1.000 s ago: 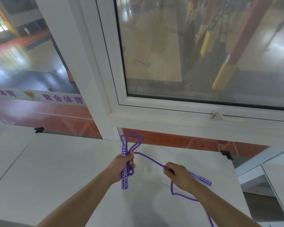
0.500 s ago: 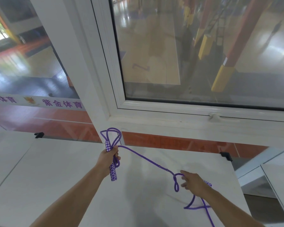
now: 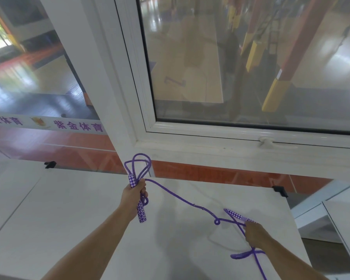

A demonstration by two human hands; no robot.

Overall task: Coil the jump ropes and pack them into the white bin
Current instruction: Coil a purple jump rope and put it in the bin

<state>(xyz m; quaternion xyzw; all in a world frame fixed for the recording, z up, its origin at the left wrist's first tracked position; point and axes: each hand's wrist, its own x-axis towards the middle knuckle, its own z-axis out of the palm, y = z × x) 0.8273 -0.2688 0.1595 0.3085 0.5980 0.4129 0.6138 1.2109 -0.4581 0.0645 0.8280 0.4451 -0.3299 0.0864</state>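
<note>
Purple braided jump rope (image 3: 182,201) loops above left hand (image 3: 132,196)

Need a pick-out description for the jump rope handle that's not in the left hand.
On the white table under the window, look near its right edge. The second handle lies flat by the right hand; unlike the upright handle gripped by the left hand, it rests on the tabletop.

You have one view only, from the camera on your head, so no second view overlaps it. It looks forward and down over a white table (image 3: 73,219) toward a white-framed window (image 3: 190,142) at its far edge. Your two forearms reach in from the bottom edge, the left hand (image 3: 132,196) near the centre, the right hand (image 3: 255,233) lower right, both close to the lens. The wide angle bends the window frame, and the hall floor beyond the glass lies far below.
</note>
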